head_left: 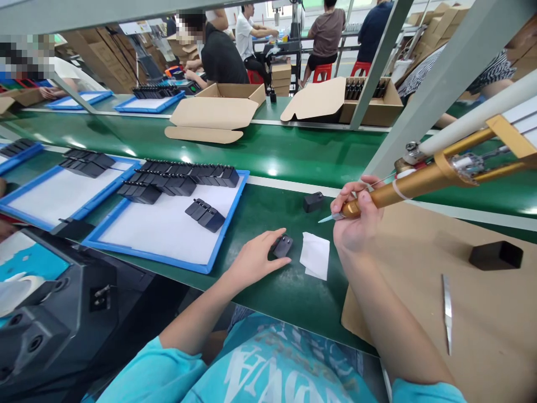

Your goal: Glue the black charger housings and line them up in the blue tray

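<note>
My left hand [255, 258] rests on the green bench, its fingers closed round a small black plug part [282, 245]. My right hand [354, 218] is wrapped round a gold pen-shaped tool [413, 184] whose pale tip points left, a little above the bench. The tool hangs from a rig at the upper right. A white folded sheet [315, 255] lies between my hands. Another black part [313, 201] sits just behind it.
A blue-framed white tray [165, 257] with several black parts lies to the left, beside a second tray [50, 196]. A cardboard sheet [419, 313] on the right carries a black block [495, 255] and tweezers [447, 313]. Open cartons and seated people are beyond the green belt [293, 151].
</note>
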Available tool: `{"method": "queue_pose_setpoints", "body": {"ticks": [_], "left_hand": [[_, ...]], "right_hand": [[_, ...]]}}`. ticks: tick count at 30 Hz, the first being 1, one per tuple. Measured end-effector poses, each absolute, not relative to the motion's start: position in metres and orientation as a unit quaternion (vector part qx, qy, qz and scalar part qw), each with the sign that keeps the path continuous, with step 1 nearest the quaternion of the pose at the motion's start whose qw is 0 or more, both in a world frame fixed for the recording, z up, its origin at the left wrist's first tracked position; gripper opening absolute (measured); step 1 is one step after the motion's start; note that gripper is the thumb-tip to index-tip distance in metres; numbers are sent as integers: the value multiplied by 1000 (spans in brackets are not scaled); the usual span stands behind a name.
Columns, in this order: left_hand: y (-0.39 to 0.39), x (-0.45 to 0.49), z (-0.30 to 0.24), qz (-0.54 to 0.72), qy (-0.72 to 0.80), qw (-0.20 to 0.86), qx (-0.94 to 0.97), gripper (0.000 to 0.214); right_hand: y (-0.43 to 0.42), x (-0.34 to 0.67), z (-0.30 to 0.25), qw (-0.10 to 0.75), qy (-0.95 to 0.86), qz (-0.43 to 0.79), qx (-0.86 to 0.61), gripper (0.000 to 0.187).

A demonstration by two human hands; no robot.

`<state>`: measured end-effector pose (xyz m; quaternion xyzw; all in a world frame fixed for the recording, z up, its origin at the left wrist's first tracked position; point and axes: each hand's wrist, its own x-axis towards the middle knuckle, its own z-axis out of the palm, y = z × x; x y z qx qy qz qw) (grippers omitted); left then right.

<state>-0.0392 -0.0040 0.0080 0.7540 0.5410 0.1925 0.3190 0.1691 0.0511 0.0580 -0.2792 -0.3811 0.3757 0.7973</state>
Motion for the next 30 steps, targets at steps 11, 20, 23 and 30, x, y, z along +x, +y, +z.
{"method": "queue_pose_setpoints", "body": {"ticks": [11,20,23,30], "left_hand": [[0,-42,-21,323,558,363,672,36],[0,-23,-27,221,595,293,715,36],[-3,-21,-19,265,584,311,701,34],[-7,-15,6,325,570,239,716,32]], "right_hand": [[44,162,61,787,-381,398,-277,23],[27,147,65,770,-396,448,-223,28],[22,144,64,765,-404,459,-204,30],[20,141,64,768,-404,460,-185,23]]}}
